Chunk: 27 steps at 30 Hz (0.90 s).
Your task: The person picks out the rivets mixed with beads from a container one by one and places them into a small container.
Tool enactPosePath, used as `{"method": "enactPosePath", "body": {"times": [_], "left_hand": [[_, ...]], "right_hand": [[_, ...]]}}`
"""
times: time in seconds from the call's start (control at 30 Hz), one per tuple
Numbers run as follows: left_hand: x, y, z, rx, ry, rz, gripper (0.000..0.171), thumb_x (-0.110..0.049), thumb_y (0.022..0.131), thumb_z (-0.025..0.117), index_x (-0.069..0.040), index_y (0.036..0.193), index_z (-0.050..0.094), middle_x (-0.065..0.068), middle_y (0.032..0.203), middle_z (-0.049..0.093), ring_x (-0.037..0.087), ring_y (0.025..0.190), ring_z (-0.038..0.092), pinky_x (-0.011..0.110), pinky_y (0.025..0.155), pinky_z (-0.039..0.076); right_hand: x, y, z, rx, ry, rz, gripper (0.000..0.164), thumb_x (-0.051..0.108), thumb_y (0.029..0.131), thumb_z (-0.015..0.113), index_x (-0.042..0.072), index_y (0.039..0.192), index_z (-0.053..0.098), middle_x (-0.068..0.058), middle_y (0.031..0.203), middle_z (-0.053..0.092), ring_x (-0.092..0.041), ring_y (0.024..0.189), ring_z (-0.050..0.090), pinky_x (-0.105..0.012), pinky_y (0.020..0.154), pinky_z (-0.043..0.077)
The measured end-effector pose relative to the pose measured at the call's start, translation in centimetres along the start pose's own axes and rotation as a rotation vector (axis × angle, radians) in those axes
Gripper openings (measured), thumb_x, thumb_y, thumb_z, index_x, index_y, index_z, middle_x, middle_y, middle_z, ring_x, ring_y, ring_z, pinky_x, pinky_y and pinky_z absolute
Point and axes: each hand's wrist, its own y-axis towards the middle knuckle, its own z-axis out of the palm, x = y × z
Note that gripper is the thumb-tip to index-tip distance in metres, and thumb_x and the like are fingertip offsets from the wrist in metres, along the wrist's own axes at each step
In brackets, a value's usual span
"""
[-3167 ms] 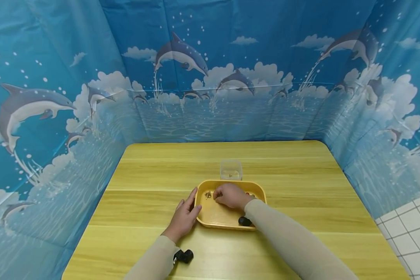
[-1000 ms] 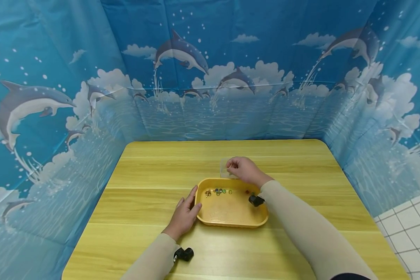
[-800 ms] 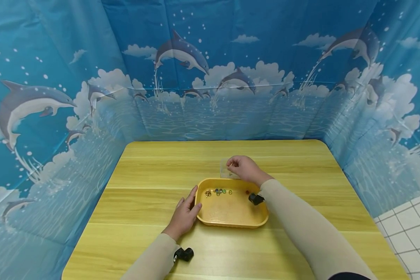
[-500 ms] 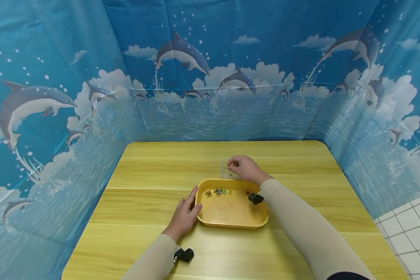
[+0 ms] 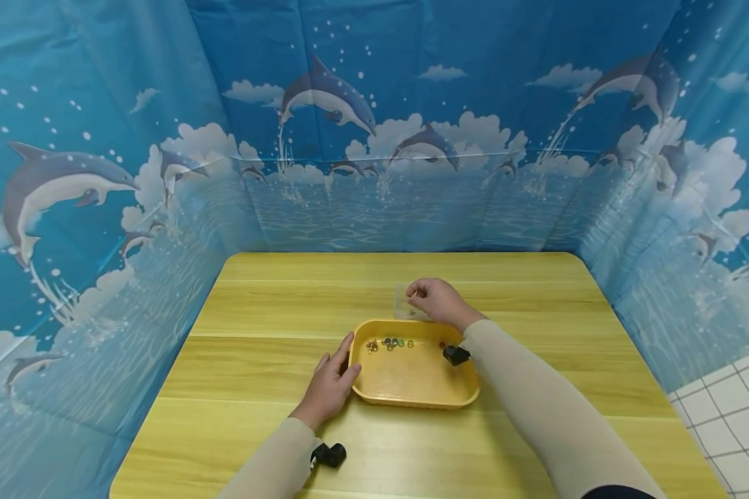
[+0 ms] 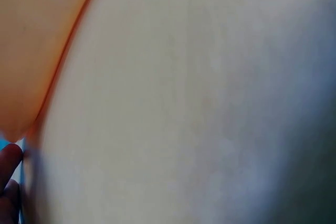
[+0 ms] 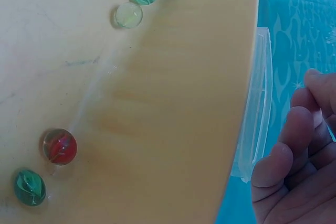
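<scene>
My left hand (image 5: 329, 391) rests against the left side of a yellow tray (image 5: 412, 382), fingers fairly straight along its rim. Beyond the tray's far edge, my right hand (image 5: 438, 302) hovers over a small clear plastic box (image 5: 400, 305). Its fingers are curled and the tips drawn together; whether something tiny is between them is hidden. A small dark thing (image 5: 412, 312) lies in the box. Small gold-coloured pieces (image 5: 372, 346) sit in the tray's far left corner, with several glass marbles (image 5: 401, 343) beside them. A red marble (image 7: 60, 146) and a green marble (image 7: 30, 187) lie apart at the right.
The tray and box stand on a yellow wood-grain table (image 5: 274, 360). A black wrist camera (image 5: 328, 455) hangs at the left wrist, another camera (image 5: 455, 355) at the right, over the tray. A dolphin-print curtain (image 5: 374, 201) surrounds the table.
Since the oldest frame, my right hand has moved from inside the tray, near the marbles, up and away to above the clear box. Over the last second both hands stay almost still.
</scene>
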Motion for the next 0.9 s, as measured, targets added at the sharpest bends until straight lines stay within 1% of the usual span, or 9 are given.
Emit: {"method": "enactPosePath", "body": {"times": [0.17, 0.27, 0.4, 0.63, 0.9], "left_hand": [[0.06, -0.02, 0.00, 0.001, 0.002, -0.001, 0.065, -0.031, 0.111, 0.054, -0.029, 0.169, 0.025, 0.006, 0.161, 0.051, 0.036, 0.151, 0.047, 0.057, 0.134, 0.008], [0.08, -0.01, 0.00, -0.002, 0.004, 0.004, 0.065, -0.031, 0.111, 0.054, -0.027, 0.169, 0.026, 0.006, 0.161, 0.051, 0.036, 0.150, 0.047, 0.058, 0.134, 0.008], [0.09, 0.01, 0.02, -0.001, 0.004, 0.009, 0.064, -0.031, 0.111, 0.053, -0.024, 0.169, 0.026, 0.006, 0.162, 0.049, 0.036, 0.150, 0.048, 0.058, 0.134, 0.008], [0.22, 0.04, 0.06, -0.001, 0.003, 0.008, 0.065, -0.031, 0.111, 0.053, -0.025, 0.169, 0.026, 0.007, 0.161, 0.051, 0.037, 0.149, 0.048, 0.058, 0.134, 0.007], [0.35, 0.05, 0.07, 0.004, -0.009, 0.014, 0.065, -0.031, 0.111, 0.053, -0.029, 0.169, 0.025, 0.007, 0.157, 0.055, 0.036, 0.148, 0.050, 0.058, 0.134, 0.007]], "right_hand": [[-0.04, 0.04, 0.07, 0.004, -0.004, 0.003, 0.021, 0.021, 0.108, 0.061, 0.007, 0.121, 0.070, -0.024, 0.108, 0.068, -0.021, 0.073, 0.050, -0.032, 0.067, 0.046], [-0.03, 0.04, 0.09, 0.006, -0.010, 0.002, 0.024, 0.021, 0.108, 0.061, 0.005, 0.123, 0.070, -0.024, 0.109, 0.069, -0.021, 0.074, 0.051, -0.032, 0.068, 0.047], [-0.02, 0.00, 0.11, 0.000, -0.016, -0.003, 0.025, 0.021, 0.108, 0.061, 0.004, 0.124, 0.070, -0.022, 0.110, 0.069, -0.023, 0.078, 0.054, -0.033, 0.071, 0.049], [-0.05, 0.02, 0.21, -0.013, -0.036, -0.005, 0.025, 0.021, 0.108, 0.062, 0.004, 0.124, 0.071, -0.009, 0.108, 0.069, -0.023, 0.088, 0.058, -0.034, 0.080, 0.052], [0.15, -0.04, 0.22, -0.016, -0.056, 0.007, 0.026, 0.020, 0.108, 0.061, 0.004, 0.126, 0.070, -0.008, 0.110, 0.069, -0.022, 0.090, 0.060, -0.035, 0.083, 0.054]]}}
